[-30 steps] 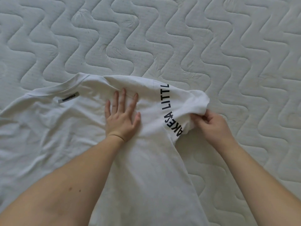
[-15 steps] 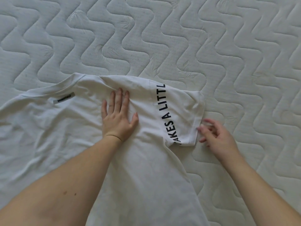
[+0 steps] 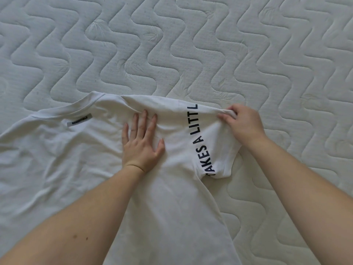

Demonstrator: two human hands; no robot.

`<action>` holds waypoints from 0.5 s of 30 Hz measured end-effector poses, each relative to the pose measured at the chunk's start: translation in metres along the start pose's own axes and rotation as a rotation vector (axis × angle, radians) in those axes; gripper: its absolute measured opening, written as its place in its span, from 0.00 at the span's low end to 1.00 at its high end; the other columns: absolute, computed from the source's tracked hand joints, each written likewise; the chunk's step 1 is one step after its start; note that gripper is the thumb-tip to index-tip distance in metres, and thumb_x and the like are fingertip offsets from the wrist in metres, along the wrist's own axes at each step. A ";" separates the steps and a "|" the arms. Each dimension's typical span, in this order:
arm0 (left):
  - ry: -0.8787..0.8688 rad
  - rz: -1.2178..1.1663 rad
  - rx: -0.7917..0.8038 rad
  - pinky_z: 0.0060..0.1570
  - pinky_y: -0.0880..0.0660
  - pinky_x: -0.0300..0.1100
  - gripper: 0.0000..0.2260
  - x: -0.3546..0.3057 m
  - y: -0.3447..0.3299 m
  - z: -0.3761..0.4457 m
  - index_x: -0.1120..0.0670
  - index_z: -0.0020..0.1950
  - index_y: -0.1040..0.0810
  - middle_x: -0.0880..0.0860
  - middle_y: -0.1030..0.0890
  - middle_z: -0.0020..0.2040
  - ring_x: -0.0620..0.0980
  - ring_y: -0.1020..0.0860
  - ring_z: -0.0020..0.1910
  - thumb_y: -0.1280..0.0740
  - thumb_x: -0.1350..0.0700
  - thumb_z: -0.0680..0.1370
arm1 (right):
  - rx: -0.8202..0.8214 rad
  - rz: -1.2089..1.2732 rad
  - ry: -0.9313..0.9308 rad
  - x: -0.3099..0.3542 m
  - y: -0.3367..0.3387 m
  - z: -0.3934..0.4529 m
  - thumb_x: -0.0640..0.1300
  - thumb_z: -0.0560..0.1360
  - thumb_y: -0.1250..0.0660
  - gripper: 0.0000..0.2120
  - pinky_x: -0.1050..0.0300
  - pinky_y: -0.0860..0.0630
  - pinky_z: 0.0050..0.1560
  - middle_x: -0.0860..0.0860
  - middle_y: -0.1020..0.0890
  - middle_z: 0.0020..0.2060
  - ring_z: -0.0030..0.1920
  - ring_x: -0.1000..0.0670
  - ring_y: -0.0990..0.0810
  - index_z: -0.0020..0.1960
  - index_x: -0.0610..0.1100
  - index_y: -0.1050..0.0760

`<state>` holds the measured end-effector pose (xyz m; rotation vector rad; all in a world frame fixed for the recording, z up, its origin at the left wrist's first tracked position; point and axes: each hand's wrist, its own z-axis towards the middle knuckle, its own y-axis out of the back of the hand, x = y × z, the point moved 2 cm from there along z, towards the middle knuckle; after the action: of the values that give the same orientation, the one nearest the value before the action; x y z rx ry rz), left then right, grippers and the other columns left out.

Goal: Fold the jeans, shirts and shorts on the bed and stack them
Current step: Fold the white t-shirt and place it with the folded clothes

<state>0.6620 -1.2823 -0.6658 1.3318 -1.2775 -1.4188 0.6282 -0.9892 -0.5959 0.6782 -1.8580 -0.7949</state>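
A white T-shirt (image 3: 57,159) lies spread on the bed, collar toward the far side, with a grey neck label (image 3: 79,122). Its right sleeve (image 3: 214,148) carries black lettering and lies out to the right. My left hand (image 3: 142,142) presses flat on the shirt's chest just left of the lettering, fingers straight. My right hand (image 3: 241,122) pinches the sleeve's upper corner and pulls the cloth into a small ridge.
The shirt lies on a white quilted mattress (image 3: 191,44) with a wavy stitch pattern, which fills the far side and the right of the view. My forearms cross the near part of the shirt.
My right hand let go of the sleeve's lower edge, moved up and away, and now pinches the sleeve's upper corner. The sleeve lies flatter. My left hand has stayed pressed on the shirt.
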 end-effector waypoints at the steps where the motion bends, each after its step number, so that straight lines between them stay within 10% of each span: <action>1: 0.008 -0.005 -0.002 0.76 0.52 0.56 0.36 0.000 0.000 0.000 0.46 0.80 0.49 0.51 0.48 0.81 0.51 0.49 0.79 0.44 0.39 0.74 | -0.047 0.039 -0.017 -0.002 0.005 0.001 0.53 0.74 0.29 0.07 0.65 0.35 0.35 0.58 0.23 0.33 0.40 0.50 0.25 0.41 0.52 0.23; 10: 0.049 -0.002 -0.005 0.76 0.51 0.55 0.40 -0.002 0.001 -0.001 0.57 0.80 0.47 0.57 0.47 0.80 0.54 0.47 0.79 0.44 0.38 0.73 | -0.265 -0.165 -0.042 0.023 -0.007 0.000 0.48 0.78 0.36 0.13 0.48 0.37 0.62 0.48 0.21 0.59 0.63 0.42 0.29 0.61 0.47 0.23; 15: 0.042 -0.016 0.003 0.76 0.52 0.55 0.39 -0.002 0.003 0.000 0.54 0.80 0.47 0.53 0.48 0.80 0.52 0.48 0.79 0.43 0.38 0.73 | 0.059 -0.046 0.305 0.108 -0.064 0.020 0.51 0.80 0.37 0.17 0.52 0.38 0.63 0.50 0.22 0.63 0.65 0.46 0.29 0.67 0.49 0.25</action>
<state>0.6619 -1.2813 -0.6628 1.3695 -1.2440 -1.3930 0.5763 -1.1054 -0.5911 0.8336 -1.5983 -0.6294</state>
